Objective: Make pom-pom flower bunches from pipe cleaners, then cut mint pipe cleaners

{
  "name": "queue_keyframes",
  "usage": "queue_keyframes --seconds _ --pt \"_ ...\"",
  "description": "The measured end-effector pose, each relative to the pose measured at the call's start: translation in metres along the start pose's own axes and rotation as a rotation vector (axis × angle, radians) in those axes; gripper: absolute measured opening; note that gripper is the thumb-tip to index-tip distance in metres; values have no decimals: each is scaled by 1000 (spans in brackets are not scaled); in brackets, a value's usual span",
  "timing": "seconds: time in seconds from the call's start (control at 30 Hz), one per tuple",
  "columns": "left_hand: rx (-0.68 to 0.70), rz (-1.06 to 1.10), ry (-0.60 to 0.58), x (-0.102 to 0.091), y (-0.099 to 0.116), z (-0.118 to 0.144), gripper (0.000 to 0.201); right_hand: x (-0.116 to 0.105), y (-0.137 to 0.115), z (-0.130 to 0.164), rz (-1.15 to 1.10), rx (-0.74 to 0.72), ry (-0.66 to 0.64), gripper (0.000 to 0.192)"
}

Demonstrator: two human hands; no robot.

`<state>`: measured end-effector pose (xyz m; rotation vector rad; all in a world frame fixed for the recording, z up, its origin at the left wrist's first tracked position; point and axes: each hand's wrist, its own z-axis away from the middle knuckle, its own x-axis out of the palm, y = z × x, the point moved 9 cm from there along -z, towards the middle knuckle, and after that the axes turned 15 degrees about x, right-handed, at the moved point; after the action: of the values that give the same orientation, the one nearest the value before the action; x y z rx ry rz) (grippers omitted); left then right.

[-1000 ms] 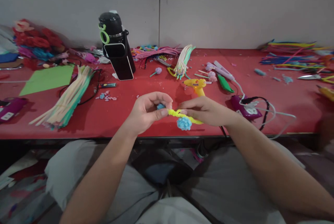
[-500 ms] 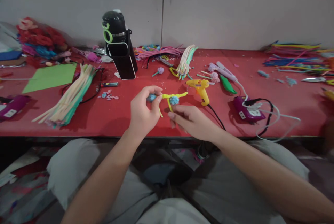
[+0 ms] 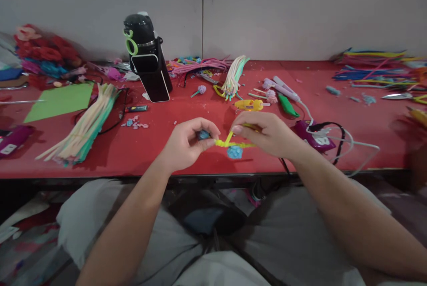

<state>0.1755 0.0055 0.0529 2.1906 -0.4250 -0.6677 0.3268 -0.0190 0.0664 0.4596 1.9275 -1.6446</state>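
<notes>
Both hands work over the near edge of the red tabletop (image 3: 140,152), just in front of the yellow glue gun (image 3: 248,105). L hand (image 3: 188,143) is pinched shut on a blue pom (image 3: 203,134) w/ one end of the yellow pipe cleaner (image 3: 233,144). R hand (image 3: 268,134) is clamped on the other end. A 2nd blue pom (image 3: 235,152) hangs under the cleaner, between the hands.

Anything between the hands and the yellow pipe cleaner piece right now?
Nothing visible. The left hand pinches one end of the yellow pipe cleaner next to a blue pom-pom, and the right hand grips a strand of it directly. A second blue pom-pom hangs under the stem, clear of both grips.
</notes>
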Motion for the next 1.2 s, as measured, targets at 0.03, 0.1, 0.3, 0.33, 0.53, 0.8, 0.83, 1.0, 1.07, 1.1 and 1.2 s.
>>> queue_keyframes --seconds 0.03,0.1,0.3,0.33,0.53,0.8,0.83,1.0,1.07,1.1,1.2 --pt "-11 54 12 -1 -1 0 6 4 6 -2 -79 65 -65 34" --pt "-24 129 38 -3 -3 0 10 17 17 -4 -255 200 -188 41" --pt "-44 396 281 -11 -20 2 27 35 25 -1 -670 427 -185 41" --pt "-70 452 330 -11 -23 2 32 34 24 0 -702 425 -144 41" --pt "-384 823 564 10 -39 10 38 19 15 4 -708 271 90 38" --pt "-464 777 538 25 -41 18 36 -7 -17 25 -148 -70 461 21" --pt "-452 742 543 23 -42 19 35 -5 -22 27 -87 -122 470 19" --pt "-403 611 501 11 -41 16 35 0 -22 21 -155 -122 319 19" --pt "-392 622 470 11 -40 15 34 7 -11 13 -327 -8 141 27" --pt "-394 641 457 12 -39 15 33 11 -5 9 -415 42 53 32" --pt "-410 731 448 19 -37 16 33 22 7 2 -607 129 -83 39"
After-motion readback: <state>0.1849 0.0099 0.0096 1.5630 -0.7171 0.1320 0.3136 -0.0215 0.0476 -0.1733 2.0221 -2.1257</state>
